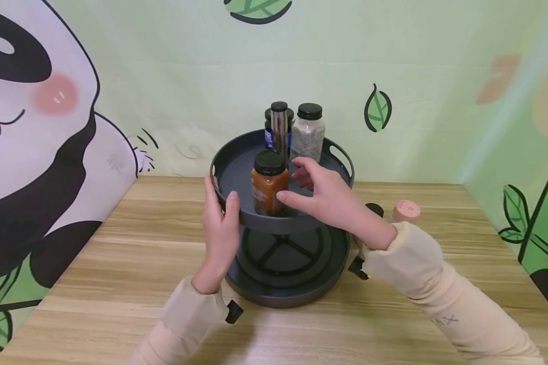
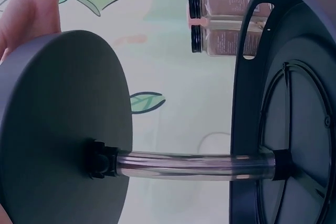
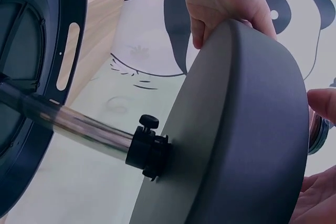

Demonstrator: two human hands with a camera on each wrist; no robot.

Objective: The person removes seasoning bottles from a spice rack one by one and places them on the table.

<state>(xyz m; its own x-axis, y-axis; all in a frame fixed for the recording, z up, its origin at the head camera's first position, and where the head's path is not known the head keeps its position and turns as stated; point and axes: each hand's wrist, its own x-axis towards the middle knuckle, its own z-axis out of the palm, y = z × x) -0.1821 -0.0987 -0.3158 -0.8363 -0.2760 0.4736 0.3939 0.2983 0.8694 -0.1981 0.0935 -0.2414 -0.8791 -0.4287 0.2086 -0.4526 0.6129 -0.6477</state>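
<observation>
A dark grey two-tier turntable tray [image 1: 274,302] stands on the table. My left hand [image 1: 221,228] holds the upper tier's left rim; in the right wrist view that hand [image 3: 226,3] is at the tier's edge. Near the front of this tier stands a black-lidded jar [image 1: 267,190] with orange-brown contents. My right hand [image 1: 326,192] is at the jar's right side, thumb at the glass and the other fingers loosely bent, apart from it. Behind are a clear jar [image 1: 308,137] of pale grains and a partly hidden blue-labelled jar [image 1: 268,137], beside the metal post [image 1: 279,126].
Right of the turntable, partly hidden by my right arm, are a pink-topped container [image 1: 406,210] and a black lid [image 1: 374,209]. Two black-capped jars [image 2: 231,1] show there in the left wrist view. A printed cloth backdrop [image 1: 187,101] rises behind the wooden table [image 1: 141,243].
</observation>
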